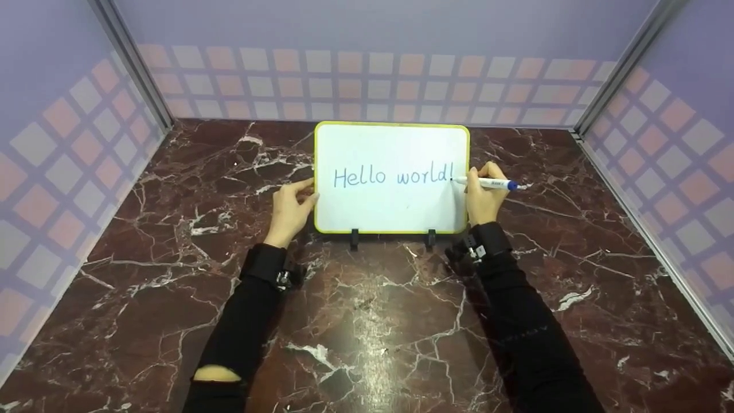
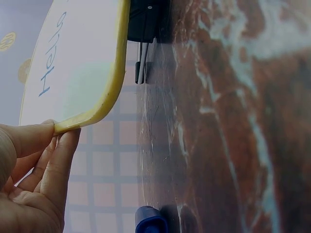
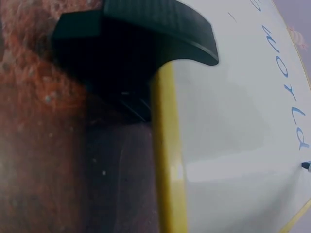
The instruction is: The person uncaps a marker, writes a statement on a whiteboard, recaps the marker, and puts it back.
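Note:
A whiteboard (image 1: 390, 201) with a yellow rim stands tilted back, with "Hello world!" written on it in blue. My left hand (image 1: 291, 209) pinches its left edge; in the left wrist view the thumb (image 2: 34, 138) lies on the front and fingers reach behind the rim. Held in my right hand (image 1: 484, 195) is a white marker (image 1: 493, 183) with a blue end. Its tip (image 3: 305, 165) is right at the exclamation mark, after the "d". The right hand itself is out of sight in the right wrist view.
Black stand hooks (image 1: 354, 238) support the board's lower edge, and one stand hook (image 3: 160, 29) looms large in the right wrist view. A blue cap-like object (image 2: 151, 221) lies on the dark marbled table (image 1: 367, 321). Checkered walls (image 1: 367, 80) enclose the back and sides.

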